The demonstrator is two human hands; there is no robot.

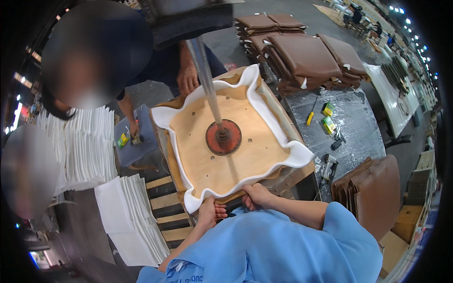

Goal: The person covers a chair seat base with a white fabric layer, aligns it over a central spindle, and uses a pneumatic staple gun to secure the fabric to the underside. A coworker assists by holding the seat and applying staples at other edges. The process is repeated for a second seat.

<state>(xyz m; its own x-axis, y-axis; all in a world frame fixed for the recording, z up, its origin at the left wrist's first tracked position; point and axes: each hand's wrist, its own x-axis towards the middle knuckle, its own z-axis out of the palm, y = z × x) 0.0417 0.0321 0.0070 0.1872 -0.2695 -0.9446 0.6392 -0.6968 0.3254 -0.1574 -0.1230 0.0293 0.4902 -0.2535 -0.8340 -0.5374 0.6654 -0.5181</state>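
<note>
In front of me lies a square wooden seat board (188, 137) with small holes. White padding (257, 99) rises wavily around its edges, and a brown cover (278, 170) shows under the padding. A round red press disc (231, 145) on a metal rod (206, 80) rests on the middle of the board. At the near edge my left hand (211, 213) is closed, its fingers curled at the cover's edge by a corner. My right hand (257, 195) pinches the same edge further right. The fingertips of both hands are partly hidden.
Across the board, a co-worker's hand (188, 79) touches the far edge; their other hand (135, 130) holds a dark tool. White sheets (87, 146) are stacked left, brown covers (302, 54) far right. A dark table (351, 118) holds a yellow-handled screwdriver (310, 118) and staple gun (329, 167).
</note>
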